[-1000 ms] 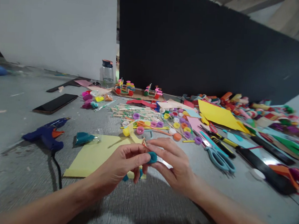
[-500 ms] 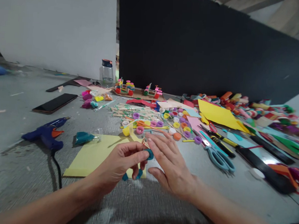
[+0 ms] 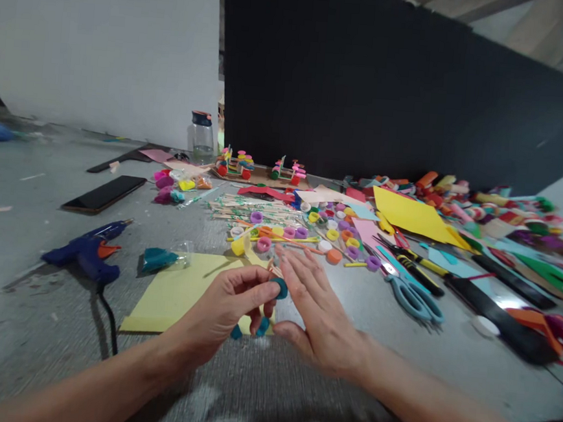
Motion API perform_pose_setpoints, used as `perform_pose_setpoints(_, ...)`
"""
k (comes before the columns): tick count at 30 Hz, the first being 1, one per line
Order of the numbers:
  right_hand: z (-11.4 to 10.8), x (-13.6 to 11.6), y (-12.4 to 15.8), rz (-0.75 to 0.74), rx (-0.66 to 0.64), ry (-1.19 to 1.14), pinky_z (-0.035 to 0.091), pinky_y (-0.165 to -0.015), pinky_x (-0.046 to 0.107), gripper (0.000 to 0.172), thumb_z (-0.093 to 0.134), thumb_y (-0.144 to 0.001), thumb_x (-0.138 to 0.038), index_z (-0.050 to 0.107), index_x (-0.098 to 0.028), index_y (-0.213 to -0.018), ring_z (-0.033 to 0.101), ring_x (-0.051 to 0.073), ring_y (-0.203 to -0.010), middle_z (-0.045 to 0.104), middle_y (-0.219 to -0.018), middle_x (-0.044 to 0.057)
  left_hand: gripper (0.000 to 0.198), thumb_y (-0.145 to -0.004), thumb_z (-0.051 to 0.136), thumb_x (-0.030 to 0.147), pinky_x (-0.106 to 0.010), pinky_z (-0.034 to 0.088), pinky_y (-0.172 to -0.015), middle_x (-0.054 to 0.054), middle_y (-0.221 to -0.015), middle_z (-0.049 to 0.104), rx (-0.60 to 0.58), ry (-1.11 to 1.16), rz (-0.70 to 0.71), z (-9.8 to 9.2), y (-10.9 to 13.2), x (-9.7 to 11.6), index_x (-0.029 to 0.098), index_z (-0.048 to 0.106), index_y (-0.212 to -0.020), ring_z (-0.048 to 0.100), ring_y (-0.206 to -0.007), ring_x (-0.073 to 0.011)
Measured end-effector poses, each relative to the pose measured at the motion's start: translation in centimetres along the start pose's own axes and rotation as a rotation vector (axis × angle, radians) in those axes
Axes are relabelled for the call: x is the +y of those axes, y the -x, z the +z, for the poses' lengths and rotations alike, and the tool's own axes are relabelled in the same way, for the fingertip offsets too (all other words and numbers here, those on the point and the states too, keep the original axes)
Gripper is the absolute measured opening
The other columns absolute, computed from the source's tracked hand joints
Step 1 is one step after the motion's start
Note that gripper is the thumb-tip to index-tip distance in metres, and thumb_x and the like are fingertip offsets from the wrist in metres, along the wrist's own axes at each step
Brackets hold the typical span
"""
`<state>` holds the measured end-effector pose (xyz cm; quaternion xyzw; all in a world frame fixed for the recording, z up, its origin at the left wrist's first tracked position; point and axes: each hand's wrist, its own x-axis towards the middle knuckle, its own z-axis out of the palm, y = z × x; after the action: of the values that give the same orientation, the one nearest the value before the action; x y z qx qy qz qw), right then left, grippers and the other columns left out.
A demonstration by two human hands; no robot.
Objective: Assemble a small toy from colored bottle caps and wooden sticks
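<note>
Pinched between the thumb and fingers of my left hand (image 3: 245, 296) is a teal clay disc (image 3: 281, 289). Some thin pale sticks just above it are partly hidden by the hands. My right hand (image 3: 320, 311) has its fingers stretched out flat and holds nothing, its fingertips close beside the disc; whether they touch it I cannot tell. Below my left fingers show two more teal pieces (image 3: 262, 326), partly covered. A yellow paper sheet (image 3: 171, 303) lies under and left of my left hand, with a bag of teal clay (image 3: 158, 260) at its upper left corner.
A blue hot glue gun (image 3: 88, 248) and a dark phone (image 3: 104, 193) lie at the left. Beyond my hands are colourful bottle caps (image 3: 326, 246) and wooden sticks (image 3: 252, 210). Blue-handled scissors (image 3: 413, 299) lie right. Small decorated models (image 3: 236, 163) and a water bottle (image 3: 202, 133) stand behind.
My right hand has shifted very slightly, its thumb a little nearer my left fingers. The teal disc shows slightly more of its flat face. My left hand is almost still.
</note>
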<state>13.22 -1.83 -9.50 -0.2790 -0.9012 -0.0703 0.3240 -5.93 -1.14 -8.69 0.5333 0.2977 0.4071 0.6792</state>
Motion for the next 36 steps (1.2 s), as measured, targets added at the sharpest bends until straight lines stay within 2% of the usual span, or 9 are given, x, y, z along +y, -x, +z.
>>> perform_pose_setpoints(4, -0.53, -0.10, -0.14, 0.064, 0.070, -0.106, 0.031, -0.118, 0.054, 0.062, 0.047, -0.099, -0.045, 0.030, -0.014, -0.150, 0.035, 0.027, -0.145, 0.043, -0.151, 0.019, 0.023, -0.088, 0.068, 0.035, -0.018, 0.041, -0.047, 0.003, -0.066, 0.057, -0.008, -0.030, -0.009, 0.03, -0.04, 0.02, 0.014, 0.064, -0.078, 0.048, -0.052, -0.0065)
perform_pose_setpoints(7, -0.47, -0.03, -0.19, 0.074, 0.130, -0.134, 0.036, -0.115, 0.051, 0.046, 0.062, -0.094, -0.034, 0.049, -0.019, -0.135, 0.046, 0.025, -0.137, 0.052, -0.143, 0.015, 0.023, -0.087, 0.069, 0.035, -0.018, 0.041, -0.049, 0.003, -0.068, 0.056, -0.018, -0.051, -0.019, 0.02, -0.03, 0.05, 0.014, 0.065, -0.079, 0.048, -0.054, -0.0063)
perform_pose_setpoints(10, -0.29, 0.10, -0.17, 0.055, 0.173, -0.154, 0.037, -0.114, 0.050, 0.036, 0.068, -0.090, -0.027, 0.056, -0.020, -0.123, 0.053, 0.024, -0.130, 0.059, -0.135, 0.013, 0.024, -0.086, 0.069, 0.035, -0.019, 0.041, -0.049, 0.003, -0.068, 0.055, -0.031, -0.077, -0.051, -0.01, 0.06, 0.21, 0.013, 0.064, -0.077, 0.048, -0.054, -0.0066)
perform_pose_setpoints(16, -0.85, 0.15, -0.25, 0.074, 0.224, -0.183, 0.037, -0.113, 0.049, 0.030, 0.068, -0.089, -0.022, 0.059, -0.019, -0.117, 0.056, 0.024, -0.126, 0.062, -0.131, 0.013, 0.030, -0.089, 0.064, 0.044, -0.020, 0.043, -0.051, 0.000, -0.072, 0.058, -0.086, -0.016, -0.046, -0.01, 0.22, 0.57, 0.015, 0.066, -0.082, 0.055, -0.065, -0.0118)
perform_pose_setpoints(19, -1.03, 0.15, -0.32, 0.086, 0.222, -0.176, 0.038, -0.112, 0.048, 0.030, 0.068, -0.088, -0.022, 0.059, -0.020, -0.116, 0.057, 0.024, -0.126, 0.062, -0.131, 0.012, 0.030, -0.088, 0.065, 0.043, -0.020, 0.040, -0.048, 0.001, -0.068, 0.056, -0.058, -0.054, -0.060, -0.02, 0.14, 0.53, 0.014, 0.065, -0.079, 0.052, -0.058, -0.0098)
perform_pose_setpoints(22, -0.94, 0.18, -0.33, 0.094, 0.211, -0.209, 0.039, -0.111, 0.049, 0.037, 0.070, -0.087, -0.026, 0.057, -0.020, -0.121, 0.056, 0.025, -0.127, 0.062, -0.132, 0.013, 0.031, -0.087, 0.065, 0.041, -0.021, 0.037, -0.048, 0.003, -0.062, 0.055, -0.032, -0.116, -0.068, 0.01, 0.06, 0.53, 0.014, 0.062, -0.073, 0.047, -0.050, -0.0075)
perform_pose_setpoints(24, -0.86, 0.20, -0.33, 0.094, 0.201, -0.232, 0.038, -0.112, 0.050, 0.039, 0.071, -0.086, -0.028, 0.057, -0.020, -0.122, 0.056, 0.025, -0.127, 0.061, -0.132, 0.013, 0.030, -0.087, 0.064, 0.040, -0.022, 0.037, -0.049, 0.003, -0.061, 0.055, -0.029, -0.163, -0.061, 0.08, 0.07, 0.62, 0.015, 0.060, -0.070, 0.047, -0.049, -0.0074)
perform_pose_setpoints(28, -0.82, 0.23, -0.42, 0.078, 0.199, -0.234, 0.037, -0.113, 0.051, 0.029, 0.072, -0.086, -0.024, 0.060, -0.022, -0.113, 0.057, 0.024, -0.125, 0.062, -0.131, 0.011, 0.028, -0.086, 0.064, 0.038, -0.022, 0.036, -0.050, 0.003, -0.063, 0.055, -0.029, -0.242, -0.050, 0.27, 0.23, 0.83, 0.015, 0.061, -0.071, 0.046, -0.051, -0.0077)
perform_pose_setpoints(36, -0.70, 0.27, -0.64, 0.083, 0.205, -0.257, 0.038, -0.112, 0.052, 0.031, 0.073, -0.084, -0.022, 0.059, -0.022, -0.113, 0.058, 0.024, -0.123, 0.063, -0.129, 0.011, 0.026, -0.087, 0.063, 0.038, -0.022, 0.036, -0.050, 0.003, -0.062, 0.056, -0.027, -0.226, -0.058, 0.03, 0.26, 0.40, 0.016, 0.060, -0.072, 0.047, -0.051, -0.0080)
